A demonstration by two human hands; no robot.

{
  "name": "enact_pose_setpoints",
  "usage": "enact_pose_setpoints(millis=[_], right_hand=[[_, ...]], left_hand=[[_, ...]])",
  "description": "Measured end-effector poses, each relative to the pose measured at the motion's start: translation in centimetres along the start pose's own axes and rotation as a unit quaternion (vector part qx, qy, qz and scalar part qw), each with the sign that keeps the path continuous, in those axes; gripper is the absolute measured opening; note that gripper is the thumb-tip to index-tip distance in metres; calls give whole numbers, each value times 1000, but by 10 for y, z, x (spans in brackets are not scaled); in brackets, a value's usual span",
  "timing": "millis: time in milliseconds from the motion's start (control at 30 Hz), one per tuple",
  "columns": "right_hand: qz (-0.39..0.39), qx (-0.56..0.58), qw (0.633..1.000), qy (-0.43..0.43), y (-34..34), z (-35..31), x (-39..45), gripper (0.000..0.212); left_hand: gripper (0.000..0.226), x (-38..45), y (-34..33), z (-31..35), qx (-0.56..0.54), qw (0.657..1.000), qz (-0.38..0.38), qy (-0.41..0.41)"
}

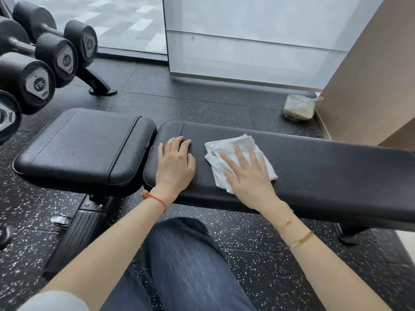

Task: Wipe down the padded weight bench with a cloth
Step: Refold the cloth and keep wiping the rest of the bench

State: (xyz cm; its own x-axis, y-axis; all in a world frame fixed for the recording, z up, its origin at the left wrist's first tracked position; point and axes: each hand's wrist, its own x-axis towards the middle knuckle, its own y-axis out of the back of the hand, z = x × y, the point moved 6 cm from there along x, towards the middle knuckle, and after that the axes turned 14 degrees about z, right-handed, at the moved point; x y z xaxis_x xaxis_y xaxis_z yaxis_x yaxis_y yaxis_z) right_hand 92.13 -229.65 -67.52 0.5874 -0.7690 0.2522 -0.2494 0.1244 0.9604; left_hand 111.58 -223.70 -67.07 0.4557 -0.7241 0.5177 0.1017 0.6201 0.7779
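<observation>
A black padded weight bench runs across the middle of the view, with a long back pad [325,167] and a separate seat pad [80,147] to its left. A folded white cloth [226,145] lies on the long pad near its left end. My right hand [249,176] presses flat on the cloth with straight, spread fingers. My left hand [175,162] rests on the bare pad just left of the cloth, its fingers slightly bent near the far edge and holding nothing.
A rack of black dumbbells [40,55] stands at the far left, its foot [98,84] on the speckled rubber floor. A plastic container [298,107] sits on the floor behind the bench beside a tan wall [370,70]. My knee in jeans [186,261] is below the bench.
</observation>
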Motion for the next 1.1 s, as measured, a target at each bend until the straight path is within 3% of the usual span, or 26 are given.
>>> enact_pose_setpoints(millis=[133,233,467,867,1100], right_hand=[[-9,-54,992,-114,11,73,0,52],[-21,-51,979,-195,12,87,15,53],[10,-26,996,-79,-2,3,11,53],[-32,0,993,-111,0,2,10,50],[-15,-13,994,-105,0,0,9,50]], left_hand=[[47,0,0,1,13,1000,-7,-6],[48,-1,0,3,26,1000,-7,-8],[48,-1,3,4,20,1000,-12,1],[52,-7,1,6,14,999,-43,-4],[50,-11,4,21,36,997,-64,-28]])
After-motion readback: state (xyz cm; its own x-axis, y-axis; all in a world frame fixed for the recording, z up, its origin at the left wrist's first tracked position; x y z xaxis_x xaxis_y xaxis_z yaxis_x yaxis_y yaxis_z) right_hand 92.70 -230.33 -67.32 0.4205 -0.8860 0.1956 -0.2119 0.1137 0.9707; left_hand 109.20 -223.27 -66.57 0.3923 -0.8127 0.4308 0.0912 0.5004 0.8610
